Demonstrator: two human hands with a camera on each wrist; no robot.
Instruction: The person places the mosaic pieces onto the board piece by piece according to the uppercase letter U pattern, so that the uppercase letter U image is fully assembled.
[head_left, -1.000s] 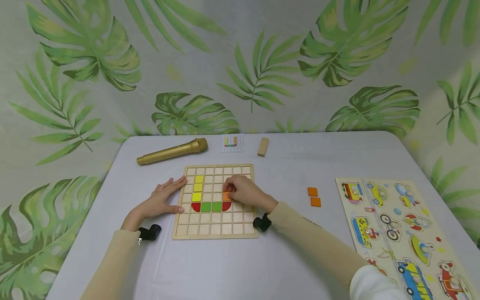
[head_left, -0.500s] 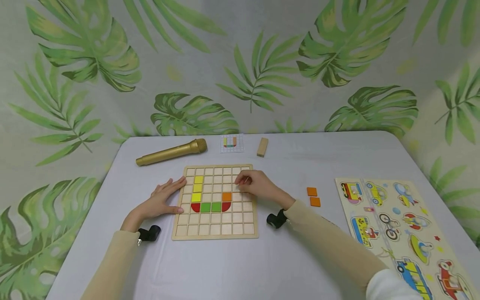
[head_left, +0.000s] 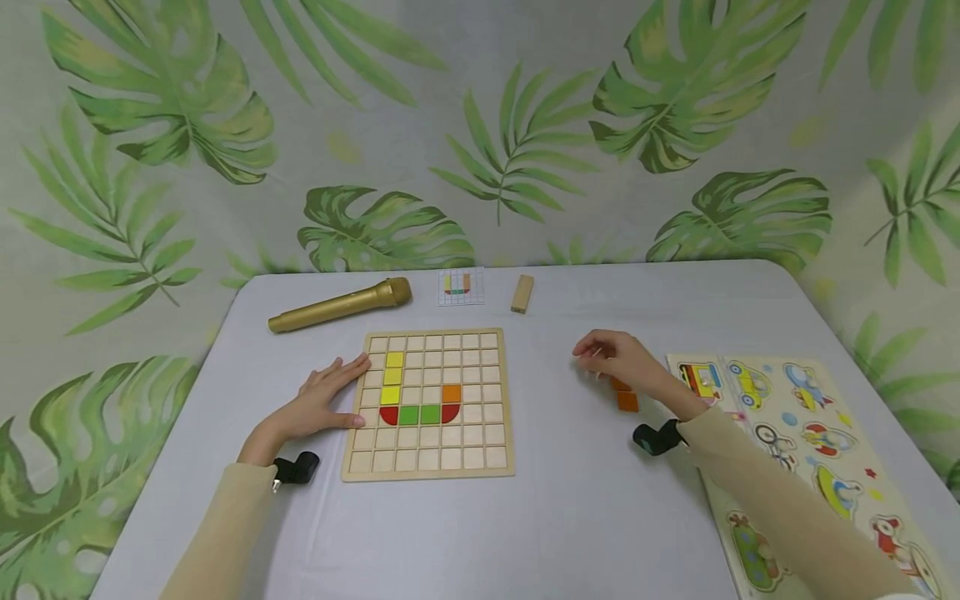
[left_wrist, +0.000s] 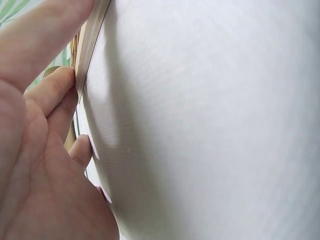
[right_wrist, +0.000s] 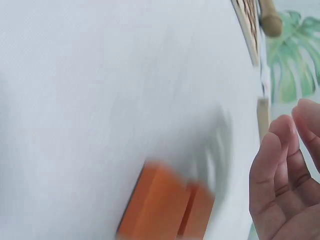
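A wooden grid board [head_left: 480, 458] lies on the table, with tiles set in some of its squares. Yellow tiles [head_left: 393, 376] form a column above red quarter-round pieces [head_left: 451, 412] and green squares [head_left: 420, 414]; one orange tile [head_left: 451, 393] sits at the right. My left hand [head_left: 318, 402] rests against the board's left edge, thumb and fingers spread; the left wrist view shows its fingertips touching the wooden rim [left_wrist: 92, 45]. Over two loose orange tiles [head_left: 627, 402] hovers my right hand [head_left: 618, 360], fingers loosely bent and holding nothing. Those tiles [right_wrist: 162, 202] lie below it in the right wrist view.
At the back lie a gold microphone [head_left: 341, 307], a small pattern card [head_left: 461, 287] and a wooden block [head_left: 522, 294]. A vehicle peg puzzle [head_left: 806, 442] covers the right side, partly under my right forearm.
My right hand has let go of the orange tile in the board and moved right, over the loose orange tiles. The left hand stays at the board's edge.
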